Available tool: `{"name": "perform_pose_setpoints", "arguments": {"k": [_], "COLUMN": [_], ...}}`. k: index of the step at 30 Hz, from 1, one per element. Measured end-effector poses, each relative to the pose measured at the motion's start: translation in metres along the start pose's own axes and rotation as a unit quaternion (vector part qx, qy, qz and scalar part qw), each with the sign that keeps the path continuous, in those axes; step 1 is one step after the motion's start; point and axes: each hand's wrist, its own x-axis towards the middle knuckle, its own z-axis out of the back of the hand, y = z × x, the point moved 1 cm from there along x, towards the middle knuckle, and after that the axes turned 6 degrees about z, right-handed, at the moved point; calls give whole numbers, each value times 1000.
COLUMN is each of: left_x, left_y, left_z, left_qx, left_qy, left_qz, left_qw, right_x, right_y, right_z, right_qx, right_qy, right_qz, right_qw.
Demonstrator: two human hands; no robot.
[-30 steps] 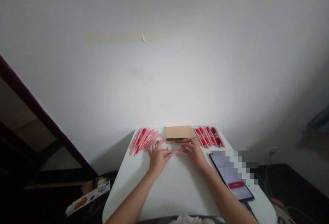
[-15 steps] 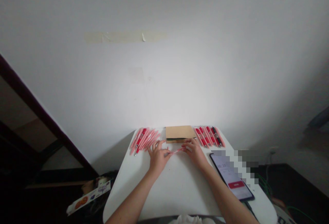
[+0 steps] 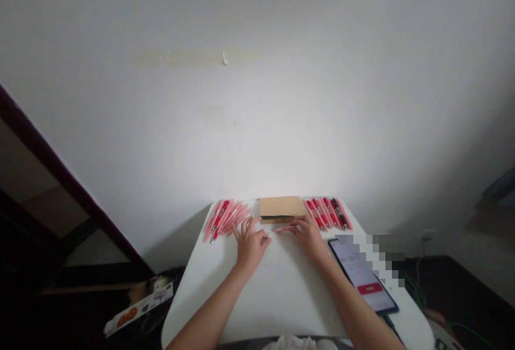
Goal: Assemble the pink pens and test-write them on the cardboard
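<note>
Pens lay at the surface's far left corner. The left hand's fingers were drawn narrow; whether they held anything could not be told. Near the far edge's middle, the right hand's fingers pinched a slender pink piece; a slack grip could have dropped it.

You've got, on the table before the wall, pen pile back left, booklet back centre, pen row right of it, phone nearer you at right, pen part between your left hand and right hand.
</note>
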Motion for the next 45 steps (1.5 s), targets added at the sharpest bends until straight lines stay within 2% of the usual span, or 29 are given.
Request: {"name": "perform_pose_setpoints", "arguments": {"k": [15, 35, 45], "left_x": [3, 2, 5], "left_y": [-1, -1, 13], "left_z": [-3, 5, 18], "left_qx": [19, 17, 10], "left_qy": [5, 1, -22], "left_qz": [9, 27, 71], "left_qw": [1000, 999, 997], "right_x": [0, -2, 0], "right_y": [1, 22, 33], "right_z": [-1, -5, -10], "right_qx": [-35, -47, -42], "right_qy": [33, 43, 99], "right_qz": [-16, 3, 38], "right_qw": [999, 998, 993]}}
